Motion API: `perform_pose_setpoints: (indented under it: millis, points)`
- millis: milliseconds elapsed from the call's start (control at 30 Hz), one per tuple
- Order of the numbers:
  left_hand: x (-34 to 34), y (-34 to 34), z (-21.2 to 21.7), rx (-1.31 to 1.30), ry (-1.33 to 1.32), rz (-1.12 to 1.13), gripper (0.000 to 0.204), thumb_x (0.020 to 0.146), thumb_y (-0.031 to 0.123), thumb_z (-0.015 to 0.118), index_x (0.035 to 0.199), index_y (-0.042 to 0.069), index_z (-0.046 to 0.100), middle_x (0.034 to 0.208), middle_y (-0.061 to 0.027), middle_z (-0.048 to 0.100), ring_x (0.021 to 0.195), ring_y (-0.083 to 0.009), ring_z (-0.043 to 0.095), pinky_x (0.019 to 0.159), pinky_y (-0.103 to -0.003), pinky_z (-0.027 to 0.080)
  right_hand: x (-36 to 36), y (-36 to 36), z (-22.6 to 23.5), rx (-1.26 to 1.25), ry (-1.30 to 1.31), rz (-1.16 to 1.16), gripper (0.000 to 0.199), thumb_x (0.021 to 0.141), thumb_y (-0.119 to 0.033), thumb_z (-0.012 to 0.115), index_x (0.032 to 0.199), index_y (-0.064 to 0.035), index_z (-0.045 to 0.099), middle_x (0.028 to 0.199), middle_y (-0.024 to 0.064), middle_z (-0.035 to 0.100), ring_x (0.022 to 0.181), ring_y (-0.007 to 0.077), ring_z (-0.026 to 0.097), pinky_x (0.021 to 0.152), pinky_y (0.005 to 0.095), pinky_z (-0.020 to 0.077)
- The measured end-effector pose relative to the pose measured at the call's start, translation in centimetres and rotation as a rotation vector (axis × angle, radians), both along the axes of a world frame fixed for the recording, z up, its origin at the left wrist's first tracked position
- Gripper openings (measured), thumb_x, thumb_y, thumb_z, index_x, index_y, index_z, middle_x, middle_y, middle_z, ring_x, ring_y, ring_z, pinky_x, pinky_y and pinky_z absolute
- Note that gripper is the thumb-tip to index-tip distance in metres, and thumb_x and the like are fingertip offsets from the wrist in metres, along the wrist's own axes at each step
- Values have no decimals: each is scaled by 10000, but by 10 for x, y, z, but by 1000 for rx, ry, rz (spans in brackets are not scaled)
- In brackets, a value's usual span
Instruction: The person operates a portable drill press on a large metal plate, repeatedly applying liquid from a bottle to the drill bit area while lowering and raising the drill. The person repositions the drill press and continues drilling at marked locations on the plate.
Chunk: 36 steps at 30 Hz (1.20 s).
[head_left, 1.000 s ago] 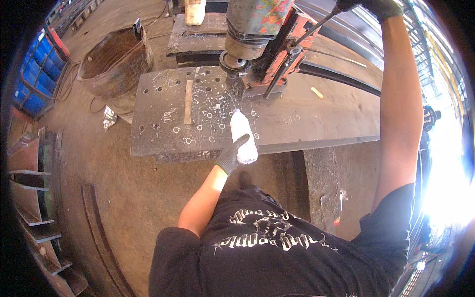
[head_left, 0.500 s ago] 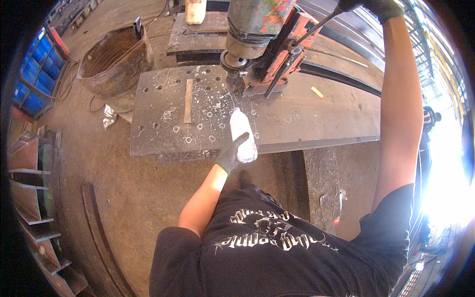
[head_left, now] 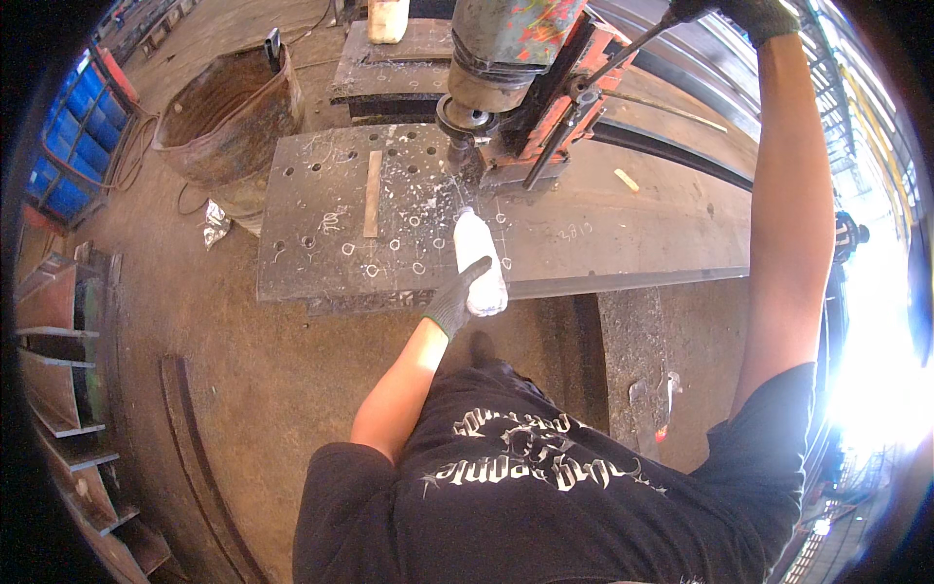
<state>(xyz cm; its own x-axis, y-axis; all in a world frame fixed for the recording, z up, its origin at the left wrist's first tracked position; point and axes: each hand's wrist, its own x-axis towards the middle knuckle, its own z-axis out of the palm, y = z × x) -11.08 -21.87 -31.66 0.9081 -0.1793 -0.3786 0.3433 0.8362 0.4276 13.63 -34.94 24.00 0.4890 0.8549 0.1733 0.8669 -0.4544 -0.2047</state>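
In dark work gloves, my left hand [head_left: 451, 306] is closed round a white squeeze bottle [head_left: 475, 245], whose narrow end points at the base of a magnetic drill [head_left: 508, 47]. Up at the top right, my right hand [head_left: 764, 17] grips the drill's feed lever [head_left: 637, 44], its end hidden in the glove. The drill's lower end stands over a dark steel plate [head_left: 311, 209] with drilled holes and chalk circles. Pale metal chips and wet spots lie around the cutting spot, which the drill's lower end partly hides.
On the plate lies a flat wooden strip [head_left: 372, 195], and a yellow piece [head_left: 626, 180] lies right of the drill. A rusty drum [head_left: 229, 127] stands at far left, with a pale jug [head_left: 387, 19] farther back. Steel beams [head_left: 60, 394] line the left side.
The view has shifted very slightly. Both hands keep their grip, on the bottle and on the lever, with no clear movement of either.
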Motion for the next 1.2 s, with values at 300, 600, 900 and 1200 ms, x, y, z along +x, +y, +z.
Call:
perform_pose_setpoints:
  millis: [300,600,900,1200]
  points:
    - [-2,0,2,39,10,20,492,954,243,807,1301,-16,573,1040,-120,698,869,-245,735,764,-387,645,-29,6,0,321,515,-102,618,843,-127,839,1422,-112,623,651,-71,515,621,78,556,627,271,539]
    - [2,1,-2,16,14,-8,506,957,206,802,1337,-26,560,1049,-121,705,870,-251,739,758,-393,650,-25,9,1,167,196,-21,534,906,-216,769,1407,-80,641,642,-46,513,599,101,577,593,290,561]
    - [2,-1,2,12,45,44,473,948,188,811,1297,-19,569,1024,-126,705,846,-257,739,739,-394,653,-44,14,-1,298,377,-83,624,958,-477,690,1388,-28,637,632,2,510,556,155,606,516,330,569]
    - [2,1,-2,54,43,18,444,958,201,798,1288,-6,585,1048,-127,717,877,-270,748,783,-420,652,-32,12,-1,234,235,-44,448,991,-332,704,1336,-47,677,625,-4,514,545,141,608,524,332,597]
